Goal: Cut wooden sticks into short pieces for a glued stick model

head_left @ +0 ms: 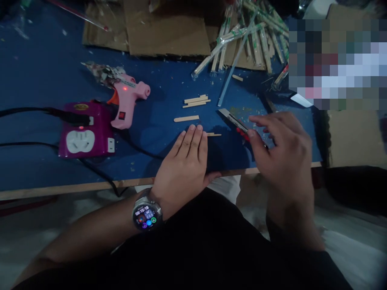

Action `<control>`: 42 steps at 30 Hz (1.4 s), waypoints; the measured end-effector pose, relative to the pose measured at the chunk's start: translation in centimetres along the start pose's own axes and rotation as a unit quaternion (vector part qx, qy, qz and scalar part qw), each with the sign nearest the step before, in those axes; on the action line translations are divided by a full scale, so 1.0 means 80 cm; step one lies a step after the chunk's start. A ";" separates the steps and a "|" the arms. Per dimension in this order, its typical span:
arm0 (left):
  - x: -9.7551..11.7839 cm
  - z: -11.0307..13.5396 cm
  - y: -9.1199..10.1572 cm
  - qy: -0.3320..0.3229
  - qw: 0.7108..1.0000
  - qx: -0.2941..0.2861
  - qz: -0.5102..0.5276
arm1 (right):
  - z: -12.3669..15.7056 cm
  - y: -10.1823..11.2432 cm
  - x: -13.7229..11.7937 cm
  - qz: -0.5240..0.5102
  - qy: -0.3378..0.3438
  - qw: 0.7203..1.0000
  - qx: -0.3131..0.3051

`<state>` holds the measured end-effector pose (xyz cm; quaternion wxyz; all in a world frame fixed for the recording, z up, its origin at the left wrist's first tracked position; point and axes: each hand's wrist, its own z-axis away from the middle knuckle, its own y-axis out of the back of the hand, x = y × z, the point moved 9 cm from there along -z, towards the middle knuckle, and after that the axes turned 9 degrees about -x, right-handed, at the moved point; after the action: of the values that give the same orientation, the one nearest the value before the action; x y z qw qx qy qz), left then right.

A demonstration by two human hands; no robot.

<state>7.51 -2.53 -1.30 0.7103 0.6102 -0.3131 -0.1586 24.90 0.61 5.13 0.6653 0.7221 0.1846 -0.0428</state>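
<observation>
My left hand [189, 157] lies flat on the blue tabletop, palm down, its fingers stretched out side by side. Thin wooden sticks [214, 134] poke out beside its fingertips; their other ends are hidden under the hand. Just beyond the fingers is a flat wooden stick piece [186, 119] with one rounded end. A small group of cut sticks [196, 101] lies farther out. At the right, a utility knife [234, 121] with its blade out points up and left. Over its handle end hovers my right hand [281, 147], thumb and index finger apart; the thumb overlaps the knife.
A pink glue gun [125, 102] with a lit red light lies left, near a purple power socket box [86, 129] with black cables. Clear-wrapped chopsticks [238, 40] pile up on cardboard [166, 30] at the back. A translucent glue stick [234, 66] slants toward the knife.
</observation>
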 end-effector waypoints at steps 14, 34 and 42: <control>-0.006 0.000 -0.001 0.000 0.998 -0.001 0.056 | 0.050 -0.022 -0.006 -0.028 -0.080 0.991 -0.103; -0.003 0.003 0.001 -0.019 0.998 0.044 0.029 | 0.053 -0.052 -0.056 -0.040 -0.044 0.982 -0.178; -0.004 0.003 -0.002 -0.022 0.998 0.035 0.040 | 0.050 -0.053 -0.068 -0.035 -0.038 0.979 -0.196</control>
<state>7.11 -2.57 -1.55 0.6872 0.6183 -0.3577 -0.1324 19.23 -4.21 2.34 0.7984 0.5690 0.1888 -0.0562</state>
